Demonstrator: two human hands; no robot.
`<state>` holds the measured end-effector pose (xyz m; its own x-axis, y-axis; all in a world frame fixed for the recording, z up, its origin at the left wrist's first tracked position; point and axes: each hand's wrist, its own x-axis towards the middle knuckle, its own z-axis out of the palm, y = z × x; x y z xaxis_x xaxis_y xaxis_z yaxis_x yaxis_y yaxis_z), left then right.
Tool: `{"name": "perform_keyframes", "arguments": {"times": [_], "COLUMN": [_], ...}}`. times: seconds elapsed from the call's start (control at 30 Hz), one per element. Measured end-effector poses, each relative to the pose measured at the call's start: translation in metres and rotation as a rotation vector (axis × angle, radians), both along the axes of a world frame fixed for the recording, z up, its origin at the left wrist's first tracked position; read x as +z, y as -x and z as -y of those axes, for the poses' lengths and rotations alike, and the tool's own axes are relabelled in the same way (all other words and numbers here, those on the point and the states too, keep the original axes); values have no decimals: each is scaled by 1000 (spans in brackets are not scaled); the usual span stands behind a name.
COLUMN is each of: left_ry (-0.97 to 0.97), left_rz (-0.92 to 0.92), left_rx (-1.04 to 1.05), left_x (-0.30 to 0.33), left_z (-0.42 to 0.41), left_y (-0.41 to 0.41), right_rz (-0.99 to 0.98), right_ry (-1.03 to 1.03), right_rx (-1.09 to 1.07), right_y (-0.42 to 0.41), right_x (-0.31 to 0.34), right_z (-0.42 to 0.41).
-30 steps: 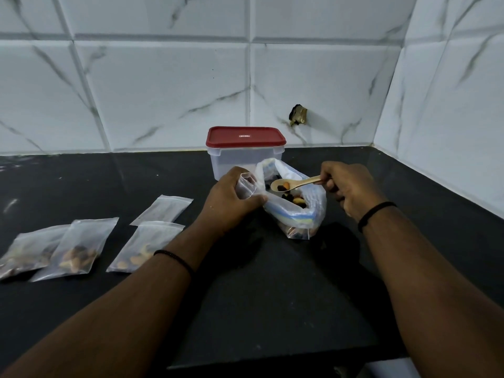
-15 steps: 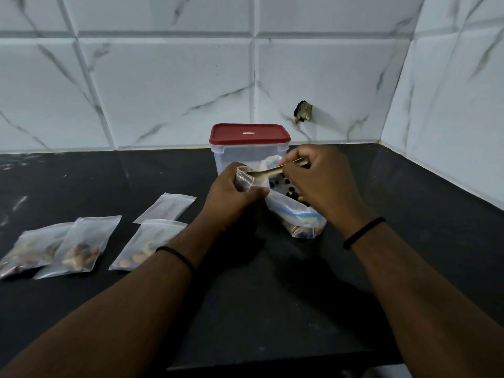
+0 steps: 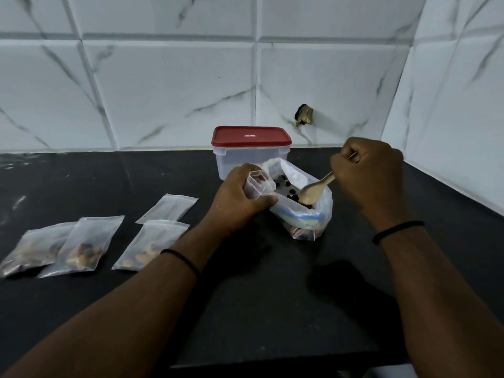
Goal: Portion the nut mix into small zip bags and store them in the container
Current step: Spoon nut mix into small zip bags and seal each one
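1. One small zip bag (image 3: 257, 184), light, thin and floppy, stands mouth-up in the left hand (image 3: 237, 199), fingers curled round its body; best held just under the zip.
2. Right hand (image 3: 368, 175) fingers clamp a wooden spoon (image 3: 316, 192), its bowl inside the big nut bag (image 3: 305, 211); loose nuts may spill.
3. Three filled bags (image 3: 84, 246) and one empty bag lie at left; the red-lidded container (image 3: 251, 151) sits behind, lid on.

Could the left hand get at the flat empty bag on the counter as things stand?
Probably not yet: the left hand grips a small open bag. The path to the empty bag looks clear.
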<state>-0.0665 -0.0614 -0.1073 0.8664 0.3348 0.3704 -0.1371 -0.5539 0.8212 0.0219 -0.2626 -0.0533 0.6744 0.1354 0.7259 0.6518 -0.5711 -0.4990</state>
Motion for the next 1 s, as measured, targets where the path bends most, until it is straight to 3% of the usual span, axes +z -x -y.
{"name": "perform_keyframes", "arguments": {"times": [0.23, 0.4, 0.63, 0.77, 1.0], "left_ry": [-25, -29, 15, 14, 21], "left_rz": [-80, -108, -70, -65, -54], "left_rx": [-123, -164, -152, -151, -157], "left_x": [-1, 1, 2, 2, 3], "left_z": [3, 6, 6, 6, 8], "left_y": [-1, -1, 3, 2, 3], "right_rz": [14, 79, 199, 258, 319], "right_ry": [98, 162, -48, 121, 295], "right_rx": [203, 220, 251, 332, 183], "right_y": [-4, -14, -15, -14, -25], "right_x": [-7, -16, -8, -8, -18], "right_z": [-7, -19, -5, -13, -38]}}
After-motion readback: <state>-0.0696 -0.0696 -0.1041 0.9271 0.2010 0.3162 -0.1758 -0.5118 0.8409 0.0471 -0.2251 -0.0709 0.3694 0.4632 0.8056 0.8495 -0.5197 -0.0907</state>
